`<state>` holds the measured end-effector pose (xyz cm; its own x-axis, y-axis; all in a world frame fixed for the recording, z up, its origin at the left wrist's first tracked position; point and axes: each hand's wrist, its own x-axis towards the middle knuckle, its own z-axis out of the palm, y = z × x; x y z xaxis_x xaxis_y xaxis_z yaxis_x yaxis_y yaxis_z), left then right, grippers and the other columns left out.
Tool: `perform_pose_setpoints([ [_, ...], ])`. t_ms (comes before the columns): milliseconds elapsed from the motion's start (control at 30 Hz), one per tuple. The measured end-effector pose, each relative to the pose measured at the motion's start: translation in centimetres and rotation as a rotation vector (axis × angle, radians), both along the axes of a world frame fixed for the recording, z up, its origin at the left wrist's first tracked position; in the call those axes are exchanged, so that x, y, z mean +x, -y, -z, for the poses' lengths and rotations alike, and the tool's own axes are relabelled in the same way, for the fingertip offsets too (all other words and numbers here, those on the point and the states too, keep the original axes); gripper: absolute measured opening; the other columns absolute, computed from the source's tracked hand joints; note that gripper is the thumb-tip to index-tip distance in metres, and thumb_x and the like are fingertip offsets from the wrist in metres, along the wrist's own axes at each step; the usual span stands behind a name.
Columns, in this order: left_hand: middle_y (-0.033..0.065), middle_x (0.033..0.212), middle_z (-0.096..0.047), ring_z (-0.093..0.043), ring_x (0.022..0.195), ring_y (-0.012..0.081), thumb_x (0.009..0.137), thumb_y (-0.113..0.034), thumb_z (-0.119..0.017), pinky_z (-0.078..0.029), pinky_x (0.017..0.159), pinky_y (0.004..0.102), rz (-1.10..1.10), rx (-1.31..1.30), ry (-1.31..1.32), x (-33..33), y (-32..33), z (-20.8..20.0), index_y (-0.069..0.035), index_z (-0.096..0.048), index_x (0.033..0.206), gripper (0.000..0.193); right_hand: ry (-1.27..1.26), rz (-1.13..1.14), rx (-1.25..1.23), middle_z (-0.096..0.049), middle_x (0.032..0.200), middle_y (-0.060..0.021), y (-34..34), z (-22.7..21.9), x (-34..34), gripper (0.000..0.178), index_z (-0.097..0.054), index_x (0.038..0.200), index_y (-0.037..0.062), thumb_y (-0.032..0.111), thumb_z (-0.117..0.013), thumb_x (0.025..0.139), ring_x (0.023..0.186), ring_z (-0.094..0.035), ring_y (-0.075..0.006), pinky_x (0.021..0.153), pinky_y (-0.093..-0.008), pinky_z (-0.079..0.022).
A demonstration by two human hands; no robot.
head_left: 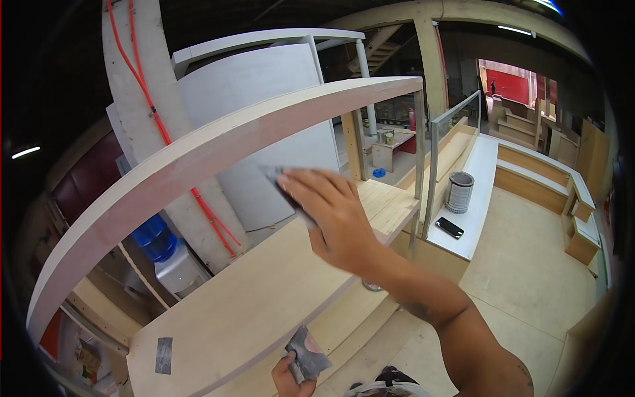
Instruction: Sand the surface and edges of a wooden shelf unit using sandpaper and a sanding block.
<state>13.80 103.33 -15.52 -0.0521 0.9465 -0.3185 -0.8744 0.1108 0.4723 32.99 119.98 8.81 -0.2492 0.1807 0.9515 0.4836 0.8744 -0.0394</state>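
My right hand (pixel 340 225), a little blurred, is wrapped round a thin dark flat blade (pixel 289 197), which looks like a putty spreader. It is raised just below the curved wooden beam (pixel 218 153), whose front face carries a smeared pinkish coat. Lower down, my left hand (pixel 284 377) grips a squarish grey metal plate (pixel 307 354) with a pinkish patch of paste on it. A small dark grey rectangular piece (pixel 164 355) lies on the wide wooden shelf (pixel 245 291) beneath the beam.
An open paint can (pixel 460 192) and a phone (pixel 450 227) stand on the white-topped ledge at the right. Metal posts (pixel 419 145) rise at the shelf's far end. A concrete pillar (pixel 149 86) with red cables and a water dispenser (pixel 178 268) are behind the beam.
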Motion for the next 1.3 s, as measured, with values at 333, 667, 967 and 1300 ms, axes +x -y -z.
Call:
perform_pose_setpoints([
  [333,0.0094,0.109,-0.070,-0.070,0.083,0.0224,0.092,-0.019,-0.049,-0.055,0.055,0.0375,0.003,0.098,0.014,3.2,-3.0,-6.9,-0.004,-0.056,0.127,0.039,0.352,-0.479,-0.382,-0.052,0.141,-0.0128,5.7,18.7,6.3,0.065,-0.053,0.140,0.0144,-0.002,-0.063,0.079,0.125,-0.052,-0.0335,0.099,-0.0468,-0.046],
  [667,0.0136,0.132,-0.062,-0.056,0.123,0.0393,0.095,-0.025,-0.059,-0.043,0.095,0.0508,-0.572,1.394,-1.761,11.4,-11.2,-6.4,-0.014,-0.052,0.136,0.043,-1.318,-1.499,-2.031,-0.065,0.118,-0.0143,2.2,20.9,15.0,0.031,-0.056,0.122,-0.0006,0.006,-0.048,0.093,0.107,-0.066,-0.0288,0.098,-0.0439,-0.051],
  [967,0.0075,0.120,-0.068,-0.063,0.114,0.0243,0.099,-0.019,-0.052,-0.048,0.090,0.0364,-0.014,0.810,-1.916,16.7,-14.0,-4.5,-0.015,-0.064,0.125,0.029,-1.054,-1.329,-1.445,-0.060,0.127,-0.0166,-2.4,16.5,23.1,0.045,-0.051,0.132,0.0023,0.011,-0.059,0.089,0.117,-0.059,-0.0328,0.101,-0.0484,-0.048],
  [1300,0.0123,0.120,-0.065,-0.068,0.106,0.0245,0.098,-0.019,-0.053,-0.057,0.089,0.0411,0.082,0.095,0.008,19.2,-12.2,-2.3,-0.003,-0.054,0.129,0.035,0.314,-0.742,-0.424,-0.057,0.130,-0.0173,-4.5,21.2,21.6,0.063,-0.063,0.125,0.0113,-0.005,-0.066,0.064,0.124,-0.052,-0.0420,0.106,-0.0533,-0.042],
])
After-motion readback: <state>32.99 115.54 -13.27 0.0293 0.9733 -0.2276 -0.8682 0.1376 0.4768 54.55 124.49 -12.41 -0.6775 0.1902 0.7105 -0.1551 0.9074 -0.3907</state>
